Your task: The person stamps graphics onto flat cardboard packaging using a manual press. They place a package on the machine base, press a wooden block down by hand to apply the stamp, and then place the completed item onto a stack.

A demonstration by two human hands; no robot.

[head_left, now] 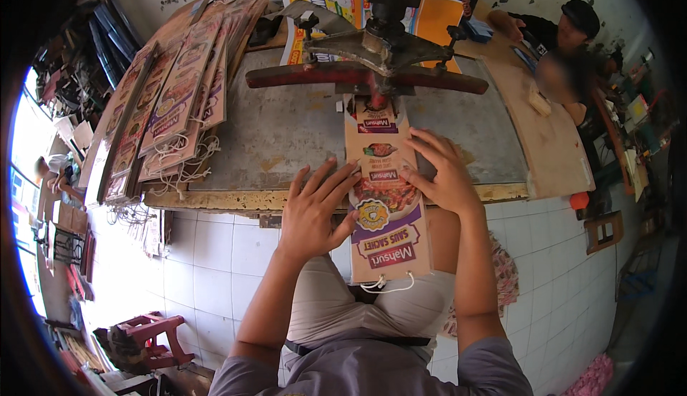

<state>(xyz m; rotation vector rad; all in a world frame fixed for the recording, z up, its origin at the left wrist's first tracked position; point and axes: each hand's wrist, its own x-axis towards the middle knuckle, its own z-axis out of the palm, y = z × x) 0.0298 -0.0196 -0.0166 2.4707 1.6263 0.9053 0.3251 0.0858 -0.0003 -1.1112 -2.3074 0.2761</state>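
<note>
A long printed brown cardboard strip [390, 235] with a white string looped at its near end lies over the table edge. Its far end passes beneath the metal press head [378, 84], and its near end hangs out above my lap. My left hand [315, 213] is open, with spread fingers touching the strip's left edge. On the opposite edge rests my right hand [445, 174], also open, its fingers apart and its thumb on the strip.
Stacked printed strips [175, 102] with white strings lie on the table's left side. Printed sheets [329, 9] stand behind the press. At the right sits another person [565, 52] beside a wooden board [529, 109]. A red stool [154, 339] is on the tiled floor.
</note>
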